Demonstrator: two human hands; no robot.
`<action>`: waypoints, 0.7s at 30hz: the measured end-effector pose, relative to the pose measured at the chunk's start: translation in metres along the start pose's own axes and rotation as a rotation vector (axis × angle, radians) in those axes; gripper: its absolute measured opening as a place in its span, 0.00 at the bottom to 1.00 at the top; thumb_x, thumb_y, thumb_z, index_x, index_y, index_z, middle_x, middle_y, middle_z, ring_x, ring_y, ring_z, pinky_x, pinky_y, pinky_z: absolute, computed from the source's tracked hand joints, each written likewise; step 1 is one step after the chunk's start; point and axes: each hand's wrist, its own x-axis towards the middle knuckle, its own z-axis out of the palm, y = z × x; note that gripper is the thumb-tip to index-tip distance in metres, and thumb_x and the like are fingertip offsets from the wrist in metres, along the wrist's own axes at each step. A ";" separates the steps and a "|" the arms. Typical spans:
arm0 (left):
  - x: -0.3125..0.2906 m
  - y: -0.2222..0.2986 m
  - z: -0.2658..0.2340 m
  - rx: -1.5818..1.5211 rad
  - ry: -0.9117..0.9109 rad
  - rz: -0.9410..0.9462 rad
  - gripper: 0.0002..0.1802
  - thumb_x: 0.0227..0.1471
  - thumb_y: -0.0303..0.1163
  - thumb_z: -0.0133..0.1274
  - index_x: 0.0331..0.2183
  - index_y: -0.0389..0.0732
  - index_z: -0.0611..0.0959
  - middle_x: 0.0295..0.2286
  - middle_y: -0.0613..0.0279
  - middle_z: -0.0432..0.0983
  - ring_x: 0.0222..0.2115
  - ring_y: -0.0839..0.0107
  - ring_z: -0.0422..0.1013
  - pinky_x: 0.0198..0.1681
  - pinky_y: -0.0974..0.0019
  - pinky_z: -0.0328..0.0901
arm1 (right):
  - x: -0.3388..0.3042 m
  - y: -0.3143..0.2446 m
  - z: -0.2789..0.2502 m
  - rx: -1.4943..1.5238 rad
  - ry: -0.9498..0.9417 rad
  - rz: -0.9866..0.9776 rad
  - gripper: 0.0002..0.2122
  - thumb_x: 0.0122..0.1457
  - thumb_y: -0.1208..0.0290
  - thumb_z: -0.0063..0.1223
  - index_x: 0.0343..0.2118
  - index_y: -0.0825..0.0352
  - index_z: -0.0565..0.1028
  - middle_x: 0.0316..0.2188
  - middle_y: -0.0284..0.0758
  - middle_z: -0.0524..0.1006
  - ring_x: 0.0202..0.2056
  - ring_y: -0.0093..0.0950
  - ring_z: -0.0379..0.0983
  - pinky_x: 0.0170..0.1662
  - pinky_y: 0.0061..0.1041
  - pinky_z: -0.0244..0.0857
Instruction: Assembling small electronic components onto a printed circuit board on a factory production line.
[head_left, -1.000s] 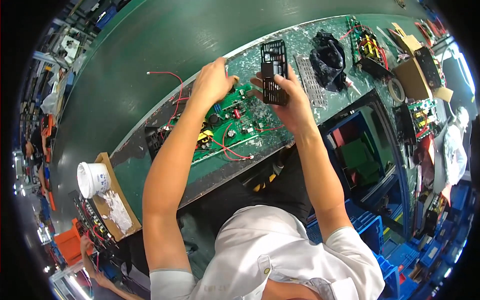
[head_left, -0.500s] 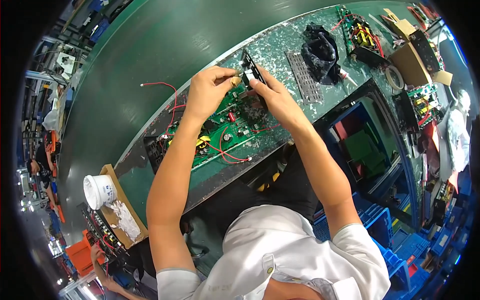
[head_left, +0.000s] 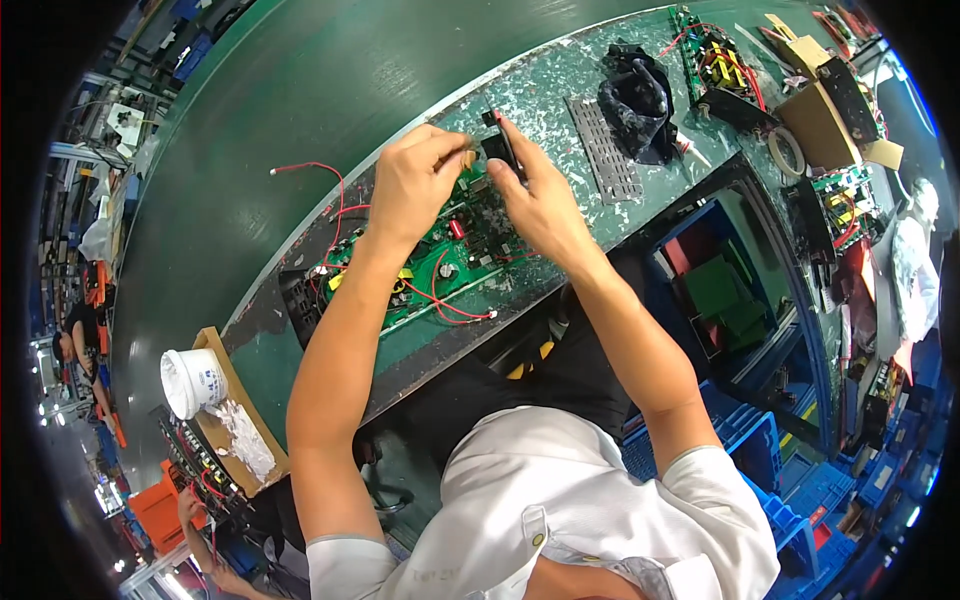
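My right hand [head_left: 545, 205] grips a small black panel [head_left: 497, 150] at the far end of a green circuit board [head_left: 420, 268], thumb on its near face and fingers behind. Beside the panel, my left hand [head_left: 408, 190] is closed in a pinch, with a yellowish covering at a fingertip; whatever lies between the fingers is too small to name. The circuit board rests on the bench under both hands, and my left wrist hides part of it. Red wires [head_left: 440, 300] trail from the board, one loop reaching out to the left. A black end plate [head_left: 300, 305] stands at the board's left end.
A perforated grey strip [head_left: 603, 150] and a dark cloth [head_left: 638, 105] lie to the right. Farther right are another board [head_left: 722, 62], a tape roll [head_left: 787, 152] and a cardboard box [head_left: 820, 125]. A white tub [head_left: 193, 383] stands at left, by a cardboard tray [head_left: 272, 448].
The black panel has turned in my right hand, so a white part on it no longer shows. My left hand keeps its pinch close by. The whole view has shifted slightly.
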 end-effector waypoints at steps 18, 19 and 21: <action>-0.018 -0.039 -0.114 0.510 -0.564 -0.210 0.13 0.49 0.27 0.57 0.40 0.36 0.83 0.33 0.52 0.80 0.36 0.55 0.77 0.42 0.59 0.70 | 0.001 -0.001 -0.010 0.137 -0.165 0.206 0.24 0.66 0.68 0.49 0.64 0.64 0.64 0.59 0.42 0.71 0.60 0.30 0.66 0.61 0.27 0.57; -0.019 -0.042 -0.115 0.529 -0.628 -0.289 0.13 0.49 0.26 0.57 0.39 0.35 0.84 0.32 0.51 0.80 0.37 0.56 0.77 0.42 0.59 0.70 | 0.001 0.002 -0.011 0.142 -0.144 0.187 0.24 0.66 0.67 0.49 0.64 0.63 0.64 0.59 0.42 0.71 0.60 0.30 0.66 0.61 0.28 0.57; -0.022 -0.045 -0.123 0.492 -0.673 -0.375 0.11 0.48 0.25 0.57 0.36 0.33 0.84 0.31 0.52 0.81 0.36 0.62 0.77 0.41 0.60 0.70 | 0.000 0.000 -0.011 0.134 -0.134 0.176 0.24 0.66 0.67 0.50 0.64 0.63 0.64 0.59 0.42 0.71 0.60 0.30 0.66 0.61 0.28 0.57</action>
